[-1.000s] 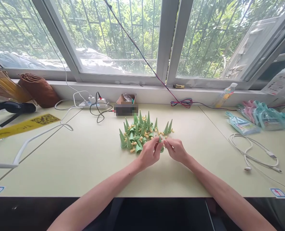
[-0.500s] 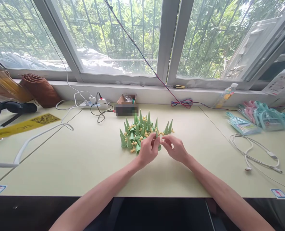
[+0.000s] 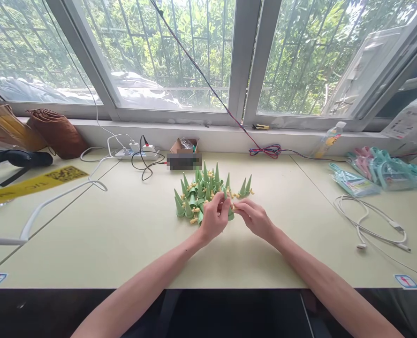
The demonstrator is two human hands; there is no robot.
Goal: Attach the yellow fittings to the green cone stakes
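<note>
In front of me a cluster of green plant watering spikes (image 3: 189,208) with small yellow valves stands and lies on the table (image 3: 131,244). My left hand (image 3: 213,219) is closed round one green watering spike (image 3: 224,192) at the cluster's near right edge; its fingers hide much of it. From the right, my right hand (image 3: 254,218) pinches a small yellow valve (image 3: 234,205) at the side of that spike, thumb and forefinger together. Just beyond my right hand, two more spikes (image 3: 242,188) stand apart from the cluster.
Behind the cluster sits a small open carton (image 3: 175,148), with a power strip (image 3: 124,154) and cables to its left. On the right lie a coiled white cable (image 3: 361,223), bagged turquoise items (image 3: 356,180) and a bottle (image 3: 329,141). A yellow strap (image 3: 32,186) crosses the left side.
My right fingertips have moved slightly left, closer to the spike in my left hand, and now pinch at the yellow valve. My left hand has shifted slightly left and tilted the spike.
</note>
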